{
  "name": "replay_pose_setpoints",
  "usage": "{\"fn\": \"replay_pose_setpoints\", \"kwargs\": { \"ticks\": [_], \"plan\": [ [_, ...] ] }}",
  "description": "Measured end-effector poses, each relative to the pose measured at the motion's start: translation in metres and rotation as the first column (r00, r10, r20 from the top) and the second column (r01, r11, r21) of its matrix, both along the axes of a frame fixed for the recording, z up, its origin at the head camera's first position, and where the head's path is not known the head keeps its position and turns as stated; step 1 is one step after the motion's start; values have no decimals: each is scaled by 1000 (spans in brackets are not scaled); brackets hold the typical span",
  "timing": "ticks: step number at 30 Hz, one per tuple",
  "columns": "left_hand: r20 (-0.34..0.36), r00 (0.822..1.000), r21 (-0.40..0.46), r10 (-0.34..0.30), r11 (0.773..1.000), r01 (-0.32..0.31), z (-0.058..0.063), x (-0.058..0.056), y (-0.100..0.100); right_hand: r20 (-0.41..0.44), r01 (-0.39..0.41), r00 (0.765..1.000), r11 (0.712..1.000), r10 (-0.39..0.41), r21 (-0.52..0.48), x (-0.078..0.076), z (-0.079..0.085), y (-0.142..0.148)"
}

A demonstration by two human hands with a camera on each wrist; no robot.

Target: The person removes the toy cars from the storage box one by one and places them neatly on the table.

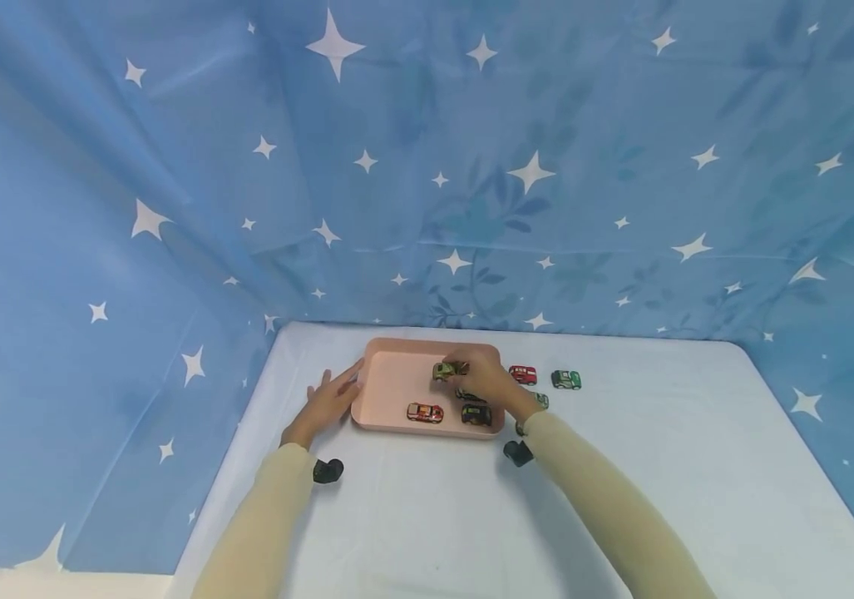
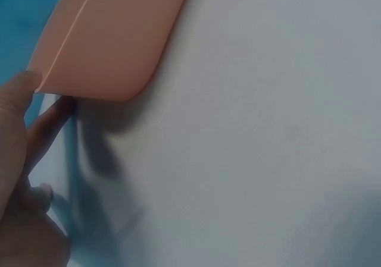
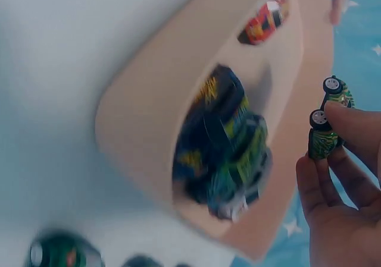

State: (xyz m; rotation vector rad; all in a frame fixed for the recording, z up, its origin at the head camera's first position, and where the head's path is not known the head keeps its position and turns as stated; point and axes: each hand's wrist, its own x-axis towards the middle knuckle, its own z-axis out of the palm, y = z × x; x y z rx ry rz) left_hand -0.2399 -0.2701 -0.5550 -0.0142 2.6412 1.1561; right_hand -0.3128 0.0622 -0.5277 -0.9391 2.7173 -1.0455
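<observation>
Item: olive-green toy car [image 1: 445, 370], held by the right hand [image 1: 488, 381] just above the floor of the pink tray [image 1: 397, 391], toward its far side. In the right wrist view the same car [image 3: 326, 127] is seen pinched between thumb and fingertips [image 3: 351, 115], wheels turned toward the camera, body striped green and dark.

Handling note: the step in hand is judged to be the setting of this car into the tray. It is best lowered wheels-down onto a bare patch of the floor, kept apart from the cars already lying there, and let go only once all the wheels rest flat, so that it is not sent rolling.

Left hand [image 1: 331, 398]: laid flat on the table, fingers straight and together, fingertips touching the tray's left wall; nothing is held. The tray is judged to be steadied by this.

Already in the tray: red and white car [image 1: 425, 412] near the front wall; black and yellow car [image 1: 476, 413] at the front right; one further dark car, partly hidden under the right hand.

Outside, to the tray's right on the pale table [image 1: 621, 466]: red car [image 1: 522, 374], green car [image 1: 565, 379], well apart from the tray
</observation>
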Motion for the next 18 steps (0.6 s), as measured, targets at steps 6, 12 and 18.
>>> {"fn": "replay_pose_setpoints", "kwargs": {
  "ticks": [6, 12, 18],
  "plan": [
    [-4, 1000, 14, 2, 1000, -2, -2, 1, 2, 75, 57, 996, 998, -54, -30, 3, 16, 30],
    [3, 1000, 5, 4, 1000, -4, -1, 2, 0, 8, 52, 999, 998, -52, -37, 6, 26, 68],
    [-15, 1000, 28, 9, 1000, -8, -2, 1, 0, 2, 126, 992, 992, -126, 3, 13, 27, 108]
  ]
}}
